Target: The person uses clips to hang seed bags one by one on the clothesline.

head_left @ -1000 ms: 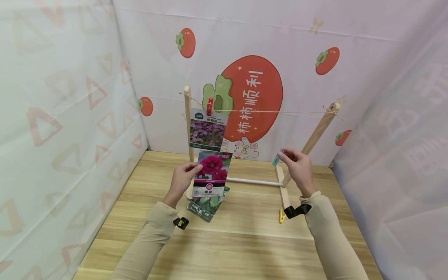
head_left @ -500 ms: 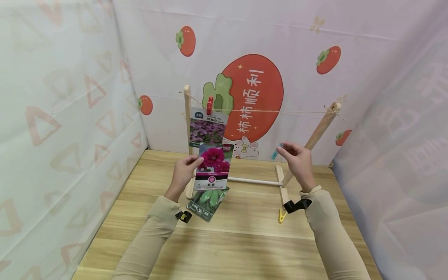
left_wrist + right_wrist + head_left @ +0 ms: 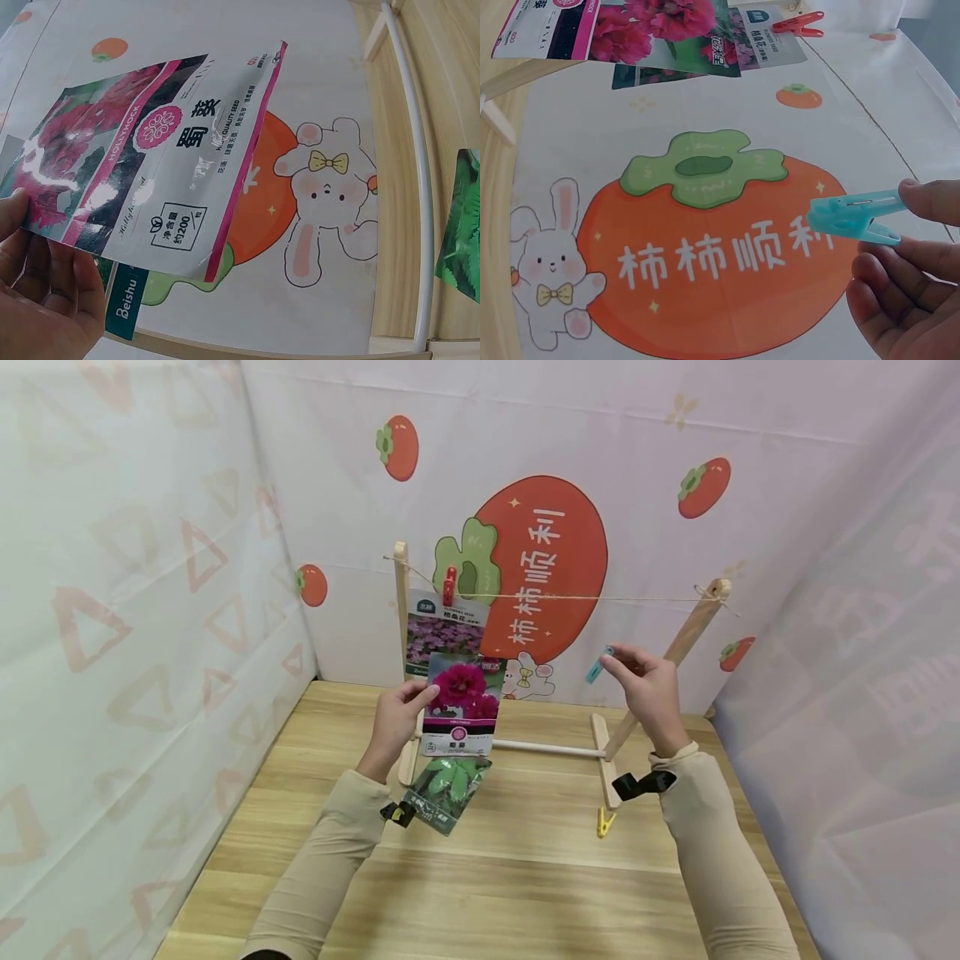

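both hands have risen: left hand (image 3: 396,720) gripping the seed packet (image 3: 461,703), right hand (image 3: 647,687) pinching the blue clothespin (image 3: 597,665).

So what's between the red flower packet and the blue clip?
Nothing is held between the red flower packet and the blue clip. In the head view, only the backdrop's rabbit picture shows behind that gap.

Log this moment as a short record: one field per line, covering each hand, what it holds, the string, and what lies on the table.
left hand: grips the red-flower seed packet by its left edge, raised off the table
right hand: pinches a blue clothespin
string: stretched between two wooden posts; purple-flower packet hangs from it by a red clothespin
table: green-leaf packet and yellow clothespin lie on it
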`<state>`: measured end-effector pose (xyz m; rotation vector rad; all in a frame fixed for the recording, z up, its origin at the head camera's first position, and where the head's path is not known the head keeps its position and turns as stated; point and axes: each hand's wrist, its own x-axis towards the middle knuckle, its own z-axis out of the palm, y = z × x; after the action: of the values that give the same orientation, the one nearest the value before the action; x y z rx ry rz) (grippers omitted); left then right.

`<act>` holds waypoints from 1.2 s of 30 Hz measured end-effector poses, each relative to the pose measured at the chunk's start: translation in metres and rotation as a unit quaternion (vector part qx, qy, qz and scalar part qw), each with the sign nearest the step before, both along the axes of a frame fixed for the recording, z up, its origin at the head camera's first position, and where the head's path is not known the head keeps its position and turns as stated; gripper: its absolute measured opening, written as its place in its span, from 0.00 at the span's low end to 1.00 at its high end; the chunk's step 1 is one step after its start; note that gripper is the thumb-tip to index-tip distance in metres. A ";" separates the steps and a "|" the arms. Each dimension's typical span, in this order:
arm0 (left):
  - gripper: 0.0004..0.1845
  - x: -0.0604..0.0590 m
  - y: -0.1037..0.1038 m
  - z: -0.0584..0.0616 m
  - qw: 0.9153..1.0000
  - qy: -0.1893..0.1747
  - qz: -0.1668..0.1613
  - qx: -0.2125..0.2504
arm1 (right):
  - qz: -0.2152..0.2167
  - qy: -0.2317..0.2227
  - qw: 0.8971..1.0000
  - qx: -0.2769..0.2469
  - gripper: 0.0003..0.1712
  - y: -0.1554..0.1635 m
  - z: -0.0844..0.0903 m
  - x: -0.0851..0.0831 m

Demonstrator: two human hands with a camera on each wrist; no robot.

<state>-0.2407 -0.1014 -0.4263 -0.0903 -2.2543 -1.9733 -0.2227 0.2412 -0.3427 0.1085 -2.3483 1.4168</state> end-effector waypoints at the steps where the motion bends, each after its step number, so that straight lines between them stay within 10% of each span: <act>1: 0.15 -0.001 0.001 0.001 1.000 0.001 0.000 0.003 | 0.000 0.003 1.000 0.002 0.22 0.000 0.002 0.000; 36: 0.14 -0.021 0.039 0.032 0.996 0.070 -0.004 0.057 | 0.030 0.121 0.991 0.051 0.16 -0.025 0.040 -0.018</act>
<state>-0.2613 -0.0629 -0.3941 -0.2184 -2.0551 -2.0251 -0.2407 0.2160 -0.3024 0.3621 -2.2319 1.2325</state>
